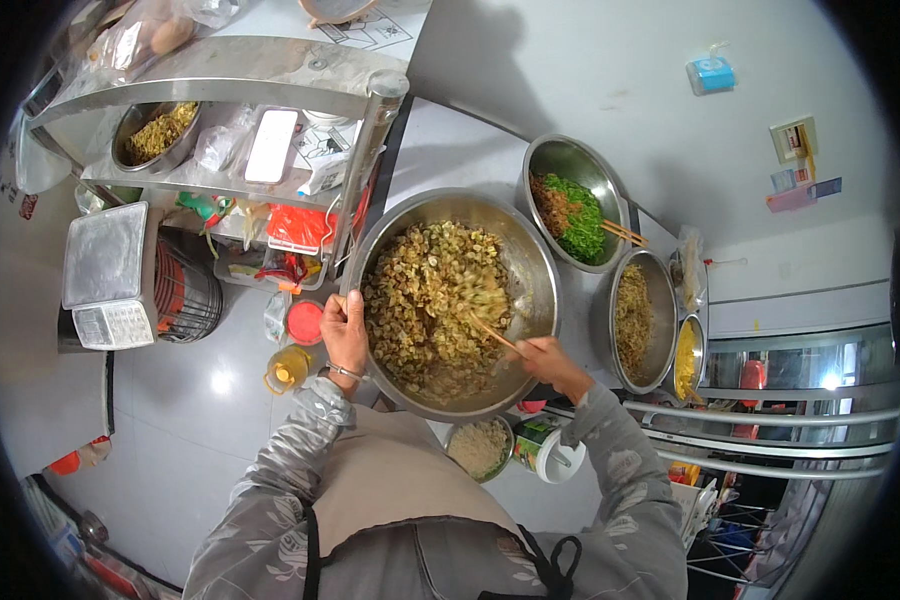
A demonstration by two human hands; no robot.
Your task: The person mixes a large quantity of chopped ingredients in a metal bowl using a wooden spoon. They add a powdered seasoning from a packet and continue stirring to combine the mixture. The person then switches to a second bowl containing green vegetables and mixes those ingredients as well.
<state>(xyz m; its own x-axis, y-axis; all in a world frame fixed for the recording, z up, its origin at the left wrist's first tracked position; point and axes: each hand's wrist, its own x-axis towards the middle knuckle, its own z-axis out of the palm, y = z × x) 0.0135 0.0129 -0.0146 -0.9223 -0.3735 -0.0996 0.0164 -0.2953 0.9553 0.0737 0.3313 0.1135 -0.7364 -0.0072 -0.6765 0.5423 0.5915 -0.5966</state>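
Observation:
A large stainless steel bowl (536, 300) stands before me, holding a chopped, brownish-green food mixture (427, 300). My left hand (345, 334) grips its left rim, thumb up along the outside edge. In my right hand (551, 364) are chopsticks (491, 330), at least one plainly visible, with their tips sunk in the mixture. The food around the tips is blurred by motion. Behind to the right sits a steel bowl (607, 176) with chopped greens (579, 221), a brown crumbly food (555, 202) and another pair of chopsticks (624, 232).
Right of the big bowl are a steel bowl of yellowish food (664, 352) and a smaller bowl (688, 326). Below are a bowl of pale crumbs (480, 448) and a white-lidded tub (561, 459). A metal shelf (217, 94) with a phone (271, 146), and an oil bottle (289, 367), lie left.

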